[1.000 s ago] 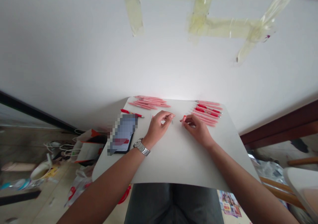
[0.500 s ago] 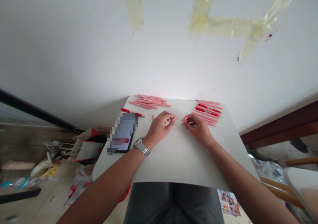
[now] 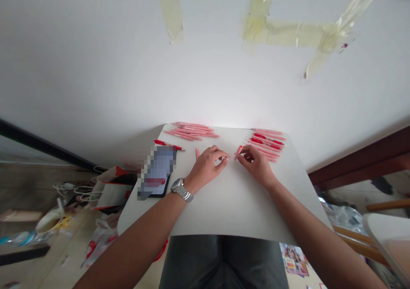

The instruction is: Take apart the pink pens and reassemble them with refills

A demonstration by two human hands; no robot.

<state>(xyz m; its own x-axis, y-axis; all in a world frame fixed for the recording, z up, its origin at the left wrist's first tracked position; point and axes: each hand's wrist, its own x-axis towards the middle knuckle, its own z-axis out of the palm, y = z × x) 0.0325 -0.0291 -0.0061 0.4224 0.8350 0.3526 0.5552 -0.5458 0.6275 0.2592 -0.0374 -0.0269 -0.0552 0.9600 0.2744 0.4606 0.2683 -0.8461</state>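
Observation:
Over the middle of the white table [image 3: 221, 212], my left hand [image 3: 209, 165] is curled with thumb and forefinger pinched together; anything between the tips is too small to make out. Just to its right, my right hand [image 3: 256, 163] grips a short pink pen barrel [image 3: 238, 152] between thumb and fingers, its orange-red end tilted up. The two hands are close but apart. Behind my left knuckles lies another pink pen piece [image 3: 197, 153], partly hidden. Beyond my right hand lies a row of pink pens [image 3: 269, 154], with red pens [image 3: 267, 142] among them.
A pile of pink pens [image 3: 192, 131] lies at the table's back left. In front of it are a red pen [image 3: 169, 145] and a phone [image 3: 160, 169], partly pixelated. The wall [image 3: 211, 75] rises behind the table. Bags [image 3: 112, 190] stand on the floor at left.
The pink pen barrel in my right hand has tipped more upright and shows more of its length. My left hand has shifted very slightly, still pinched.

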